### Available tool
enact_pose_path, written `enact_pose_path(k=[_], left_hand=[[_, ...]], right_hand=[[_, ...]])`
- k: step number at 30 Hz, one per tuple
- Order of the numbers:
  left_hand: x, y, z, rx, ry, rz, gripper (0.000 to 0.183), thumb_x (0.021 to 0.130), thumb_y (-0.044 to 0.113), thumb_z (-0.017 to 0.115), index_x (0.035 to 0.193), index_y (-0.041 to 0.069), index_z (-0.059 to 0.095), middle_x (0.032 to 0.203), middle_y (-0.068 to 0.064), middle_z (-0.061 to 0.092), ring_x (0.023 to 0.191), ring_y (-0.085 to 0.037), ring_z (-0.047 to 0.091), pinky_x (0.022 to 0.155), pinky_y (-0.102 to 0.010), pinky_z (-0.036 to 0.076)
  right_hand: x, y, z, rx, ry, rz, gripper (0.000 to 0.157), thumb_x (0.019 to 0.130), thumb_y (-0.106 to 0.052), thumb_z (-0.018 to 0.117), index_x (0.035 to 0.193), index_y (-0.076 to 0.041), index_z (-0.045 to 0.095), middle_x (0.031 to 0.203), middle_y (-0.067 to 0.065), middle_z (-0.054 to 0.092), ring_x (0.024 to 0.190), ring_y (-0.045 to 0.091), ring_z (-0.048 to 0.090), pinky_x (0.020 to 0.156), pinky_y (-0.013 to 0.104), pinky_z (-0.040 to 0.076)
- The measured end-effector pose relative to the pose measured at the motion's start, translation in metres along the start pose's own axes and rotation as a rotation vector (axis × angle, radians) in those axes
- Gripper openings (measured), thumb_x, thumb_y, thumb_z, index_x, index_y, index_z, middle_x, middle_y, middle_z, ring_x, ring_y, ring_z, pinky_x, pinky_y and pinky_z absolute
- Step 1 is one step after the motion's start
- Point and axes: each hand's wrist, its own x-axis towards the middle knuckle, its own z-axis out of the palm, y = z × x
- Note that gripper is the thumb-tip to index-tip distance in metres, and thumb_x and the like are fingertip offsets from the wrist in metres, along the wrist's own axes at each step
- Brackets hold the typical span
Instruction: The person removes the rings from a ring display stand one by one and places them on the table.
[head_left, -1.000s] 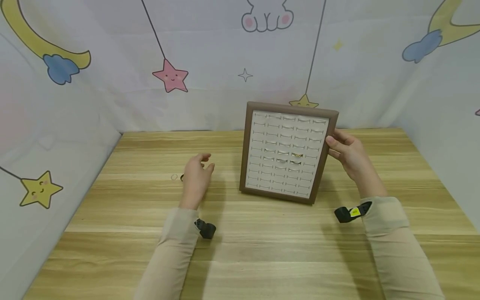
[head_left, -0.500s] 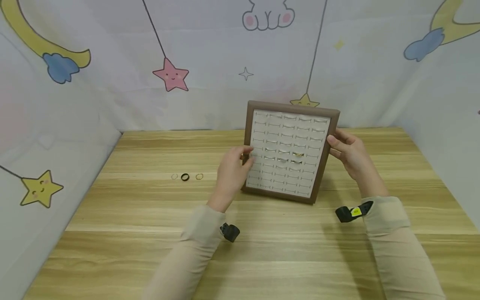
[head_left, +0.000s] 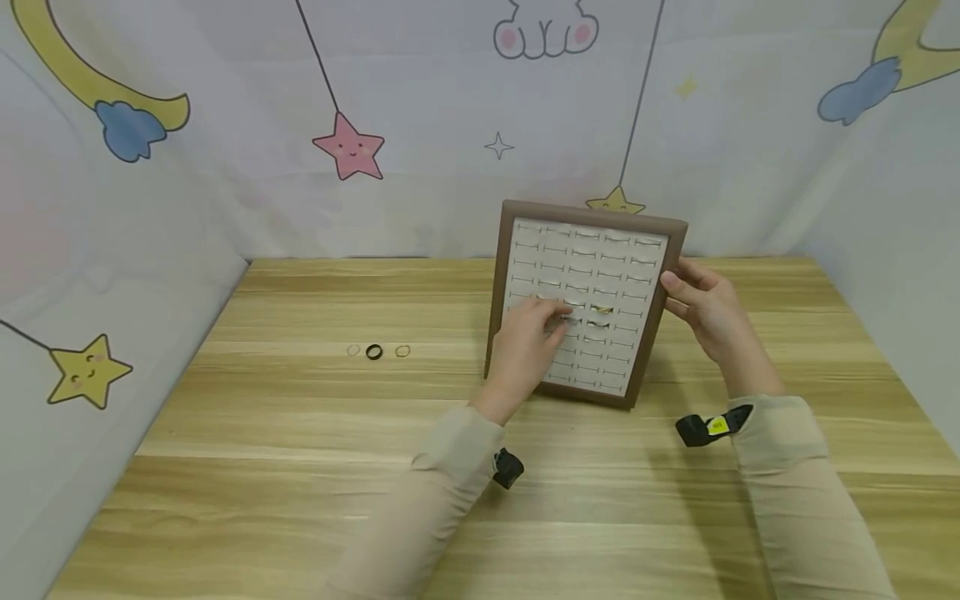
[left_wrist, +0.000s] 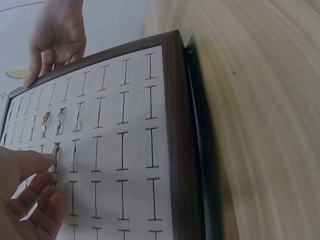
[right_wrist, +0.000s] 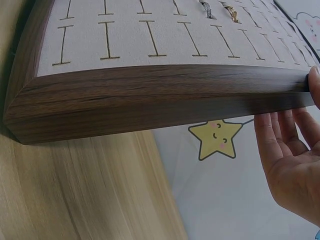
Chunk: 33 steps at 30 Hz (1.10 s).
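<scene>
A brown-framed ring display board (head_left: pixel 637 310) stands tilted on the table, its white panel full of slots. My right hand (head_left: pixel 705 310) grips its right edge, thumb in front and fingers behind, as the right wrist view (right_wrist: pixel 295 160) also shows. In front of the panel is my left hand (head_left: pixel 525 346), one fingertip touching a silver ring (left_wrist: pixel 56 155) set in a slot. Nearby slots hold another silver ring (left_wrist: pixel 60 121) and a gold ring (left_wrist: pixel 45 123). The left hand hides part of the panel in the head view.
Three rings lie in a row on the wooden table (head_left: pixel 300 433), left of the board: a thin pale one (head_left: pixel 353 351), a black one (head_left: pixel 374 352) and a gold one (head_left: pixel 402 351). A printed curtain (head_left: pixel 420 200) hangs behind the table.
My left hand has moved right, from beside the loose rings to the middle of the board. The gold ring on the table is now uncovered. My right hand keeps its hold on the frame.
</scene>
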Motion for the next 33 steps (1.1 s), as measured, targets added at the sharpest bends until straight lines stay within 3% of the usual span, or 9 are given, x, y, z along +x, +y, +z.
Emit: enact_pose_path(k=[3,15,25,33], left_hand=[[0.001,0.002,0.003,0.020,0.018,0.011,0.018,0.090,0.017,0.066,0.108,0.016,0.070,0.106,0.002,0.068,0.097,-0.013,0.062,0.078,-0.022,0.053],[0.002,0.010,0.010,0.146,0.010,-0.028,0.013,0.090,0.027,0.066,0.100,0.020,0.069,0.106,0.005,0.064,0.095,-0.011,0.060,0.072,-0.020,0.052],[0.003,0.008,0.011,0.155,0.000,-0.037,0.014,0.092,0.030,0.062,0.098,0.019,0.066,0.101,0.005,0.061,0.091,-0.011,0.058,0.069,-0.021,0.050],[0.003,0.007,0.005,0.146,-0.054,-0.041,0.014,0.091,0.030,0.061,0.095,0.018,0.066,0.100,0.005,0.060,0.092,-0.012,0.058,0.072,-0.022,0.051]], right_hand=[[0.000,0.000,0.001,0.003,-0.003,-0.009,0.019,0.090,-0.012,0.064,0.101,-0.027,0.070,0.098,-0.010,0.065,0.086,0.001,0.064,0.079,0.014,0.053],[-0.001,-0.002,0.000,0.007,-0.007,-0.008,0.019,0.091,-0.012,0.063,0.101,-0.027,0.070,0.098,-0.009,0.065,0.086,0.002,0.064,0.079,0.014,0.053],[0.001,-0.001,0.001,0.021,-0.008,-0.006,0.020,0.090,-0.010,0.063,0.101,-0.026,0.070,0.097,-0.009,0.065,0.085,0.002,0.064,0.078,0.014,0.053],[0.001,0.000,0.001,0.019,-0.003,0.000,0.019,0.090,-0.011,0.064,0.100,-0.026,0.070,0.096,-0.009,0.066,0.085,0.002,0.064,0.078,0.014,0.053]])
